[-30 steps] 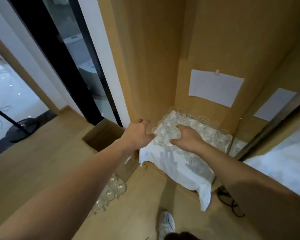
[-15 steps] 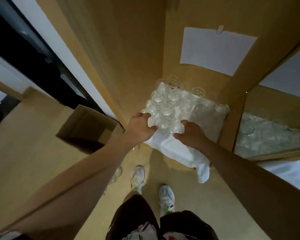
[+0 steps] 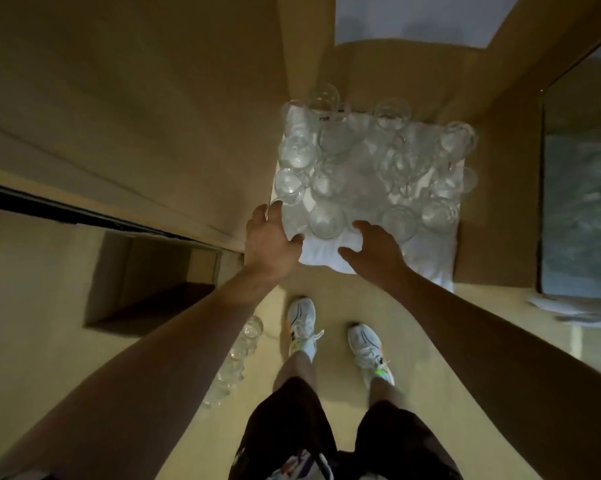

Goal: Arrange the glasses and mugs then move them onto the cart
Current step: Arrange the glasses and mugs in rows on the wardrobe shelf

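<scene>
Several clear glasses (image 3: 364,161) stand crowded together on a white cloth (image 3: 326,258) in the corner of the wooden walls. My left hand (image 3: 269,237) lies at the cloth's front left edge, its thumb on the cloth and its fingertips by the rim of the leftmost glass (image 3: 288,183). To its right, my right hand (image 3: 373,249) rests on the cloth with fingers spread, just in front of the nearest glass (image 3: 326,220). Neither hand holds a glass. No cart is in view.
An open cardboard box (image 3: 153,282) sits on the floor to the left. More glasses (image 3: 240,355) stand on the floor beside my left shoe (image 3: 302,323). A reflective panel (image 3: 579,209) rises at the right, and a white sheet (image 3: 413,19) hangs on the wall.
I have stepped close, so the view now looks straight down. Both hands have drawn back from among the glasses to the cloth's front edge.
</scene>
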`<action>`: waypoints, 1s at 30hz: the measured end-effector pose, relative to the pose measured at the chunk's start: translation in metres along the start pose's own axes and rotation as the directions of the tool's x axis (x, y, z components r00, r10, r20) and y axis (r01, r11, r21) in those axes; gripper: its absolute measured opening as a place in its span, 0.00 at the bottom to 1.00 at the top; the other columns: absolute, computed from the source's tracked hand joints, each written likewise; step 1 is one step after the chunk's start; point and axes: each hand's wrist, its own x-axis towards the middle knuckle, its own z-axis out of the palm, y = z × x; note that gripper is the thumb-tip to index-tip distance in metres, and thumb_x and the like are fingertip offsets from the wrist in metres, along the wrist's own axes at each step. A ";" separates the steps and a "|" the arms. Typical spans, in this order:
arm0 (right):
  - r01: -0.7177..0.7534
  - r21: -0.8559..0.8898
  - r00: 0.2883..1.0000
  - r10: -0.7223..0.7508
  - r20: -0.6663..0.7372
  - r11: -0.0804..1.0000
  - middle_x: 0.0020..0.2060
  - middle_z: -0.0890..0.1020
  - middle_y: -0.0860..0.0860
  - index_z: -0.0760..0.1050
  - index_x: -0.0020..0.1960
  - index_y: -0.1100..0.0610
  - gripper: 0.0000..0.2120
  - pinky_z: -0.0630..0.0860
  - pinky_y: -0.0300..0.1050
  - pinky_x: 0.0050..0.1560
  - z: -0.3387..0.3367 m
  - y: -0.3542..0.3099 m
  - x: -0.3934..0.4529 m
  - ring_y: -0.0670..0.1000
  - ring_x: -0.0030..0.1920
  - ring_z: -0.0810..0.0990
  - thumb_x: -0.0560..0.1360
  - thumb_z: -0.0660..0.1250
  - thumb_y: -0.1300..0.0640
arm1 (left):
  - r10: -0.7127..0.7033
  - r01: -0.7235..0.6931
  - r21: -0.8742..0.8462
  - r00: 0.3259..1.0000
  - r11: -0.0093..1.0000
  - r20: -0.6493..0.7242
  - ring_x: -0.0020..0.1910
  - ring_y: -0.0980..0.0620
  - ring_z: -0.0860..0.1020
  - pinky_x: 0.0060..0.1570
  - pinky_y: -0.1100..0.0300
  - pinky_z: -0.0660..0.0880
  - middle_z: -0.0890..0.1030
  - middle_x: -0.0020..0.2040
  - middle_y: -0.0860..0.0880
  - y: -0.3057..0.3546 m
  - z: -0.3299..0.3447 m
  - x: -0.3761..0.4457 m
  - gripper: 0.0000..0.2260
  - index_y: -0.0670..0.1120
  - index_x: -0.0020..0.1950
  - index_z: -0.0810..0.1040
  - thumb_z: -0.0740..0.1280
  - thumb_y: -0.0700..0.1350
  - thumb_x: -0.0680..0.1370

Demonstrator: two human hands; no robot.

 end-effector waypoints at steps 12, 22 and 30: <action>-0.058 0.020 0.997 0.059 -0.047 0.998 0.75 0.66 0.56 0.61 0.78 0.55 0.34 0.69 0.53 0.68 0.070 -0.006 0.064 0.59 0.72 0.67 0.77 0.70 0.50 | -0.008 0.009 -0.026 1.000 1.000 0.012 0.75 0.42 0.64 0.72 0.51 0.63 0.66 0.76 0.42 -0.042 0.054 0.067 0.42 0.44 0.80 0.59 0.78 0.46 0.72; -0.131 0.164 0.939 0.176 -0.295 0.978 0.68 0.70 0.58 0.66 0.72 0.58 0.28 0.71 0.48 0.61 0.100 -0.004 0.080 0.58 0.66 0.71 0.76 0.72 0.53 | -0.074 0.070 -0.119 0.997 0.990 -0.027 0.77 0.46 0.63 0.75 0.52 0.58 0.66 0.78 0.45 -0.059 0.086 0.093 0.46 0.46 0.82 0.56 0.80 0.47 0.71; -0.228 0.301 0.913 0.311 -0.264 0.926 0.73 0.65 0.61 0.55 0.78 0.63 0.45 0.64 0.49 0.71 0.129 0.009 0.100 0.61 0.72 0.66 0.73 0.76 0.48 | -0.072 0.045 -0.210 0.990 0.977 -0.124 0.70 0.47 0.72 0.67 0.58 0.67 0.75 0.70 0.46 -0.069 0.104 0.101 0.42 0.44 0.77 0.65 0.82 0.46 0.68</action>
